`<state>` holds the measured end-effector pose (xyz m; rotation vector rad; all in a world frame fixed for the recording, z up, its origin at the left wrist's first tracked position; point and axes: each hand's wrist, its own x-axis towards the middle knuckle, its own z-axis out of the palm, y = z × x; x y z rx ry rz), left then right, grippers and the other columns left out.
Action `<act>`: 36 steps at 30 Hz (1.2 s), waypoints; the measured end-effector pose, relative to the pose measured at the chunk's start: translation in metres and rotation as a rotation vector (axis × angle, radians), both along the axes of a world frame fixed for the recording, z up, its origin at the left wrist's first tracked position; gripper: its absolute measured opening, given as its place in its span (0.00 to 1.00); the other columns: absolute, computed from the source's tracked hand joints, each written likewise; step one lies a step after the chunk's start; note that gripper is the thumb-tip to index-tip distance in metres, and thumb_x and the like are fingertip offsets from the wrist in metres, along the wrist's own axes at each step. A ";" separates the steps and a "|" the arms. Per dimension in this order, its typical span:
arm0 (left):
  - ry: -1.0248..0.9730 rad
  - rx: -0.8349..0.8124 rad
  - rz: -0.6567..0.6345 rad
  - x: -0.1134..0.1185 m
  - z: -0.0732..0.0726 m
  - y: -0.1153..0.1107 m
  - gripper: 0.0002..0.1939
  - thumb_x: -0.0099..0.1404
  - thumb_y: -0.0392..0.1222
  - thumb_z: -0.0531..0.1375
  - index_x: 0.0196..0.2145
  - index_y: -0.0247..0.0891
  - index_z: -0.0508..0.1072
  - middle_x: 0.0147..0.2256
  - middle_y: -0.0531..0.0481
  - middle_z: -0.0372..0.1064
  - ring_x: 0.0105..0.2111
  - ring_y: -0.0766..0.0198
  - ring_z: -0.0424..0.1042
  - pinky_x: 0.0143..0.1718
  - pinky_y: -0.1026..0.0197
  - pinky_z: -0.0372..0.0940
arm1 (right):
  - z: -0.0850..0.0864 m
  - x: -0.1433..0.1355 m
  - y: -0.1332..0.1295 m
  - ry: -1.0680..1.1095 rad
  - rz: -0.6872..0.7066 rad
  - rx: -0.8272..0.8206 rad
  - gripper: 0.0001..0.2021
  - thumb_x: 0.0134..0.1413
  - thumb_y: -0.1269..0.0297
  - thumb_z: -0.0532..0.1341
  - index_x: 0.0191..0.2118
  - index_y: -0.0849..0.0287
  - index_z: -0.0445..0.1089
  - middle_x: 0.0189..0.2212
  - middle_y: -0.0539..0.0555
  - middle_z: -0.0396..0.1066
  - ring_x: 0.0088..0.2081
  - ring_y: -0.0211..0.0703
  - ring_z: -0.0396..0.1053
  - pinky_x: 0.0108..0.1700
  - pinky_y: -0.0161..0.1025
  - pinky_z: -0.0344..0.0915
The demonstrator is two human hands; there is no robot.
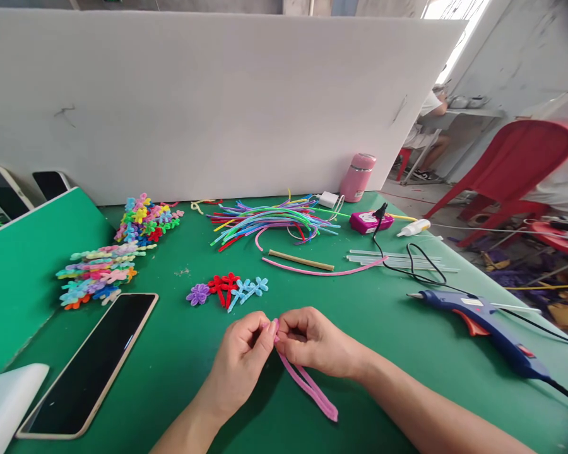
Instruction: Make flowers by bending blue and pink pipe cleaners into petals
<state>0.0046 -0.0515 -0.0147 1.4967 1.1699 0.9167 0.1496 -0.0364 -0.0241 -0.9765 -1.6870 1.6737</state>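
Between closed fingertips of left hand and right hand, pink fuzzy stem.

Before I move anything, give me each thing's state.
Held pink stem, folded double
Left hand, pinching it
Right hand, pinching it
Phone, flat, screen dark
Glue gun, lying down, cord attached
Pink flask, upright, capped
White squeeze bottle, on its side
Colored stems, loose pile
Tan stick, lying flat

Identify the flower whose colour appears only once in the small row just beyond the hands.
The purple flower, at the row's left end; beside it lie red flowers, then light blue flowers, each colour more than once.
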 end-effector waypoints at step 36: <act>-0.546 -0.452 0.058 -0.001 -0.009 0.001 0.13 0.53 0.44 0.59 0.18 0.36 0.62 0.19 0.58 0.48 0.21 0.72 0.50 0.25 0.68 0.53 | 0.004 0.007 0.004 0.031 0.000 0.041 0.17 0.47 0.52 0.57 0.22 0.62 0.58 0.16 0.44 0.51 0.20 0.29 0.46 0.20 0.30 0.45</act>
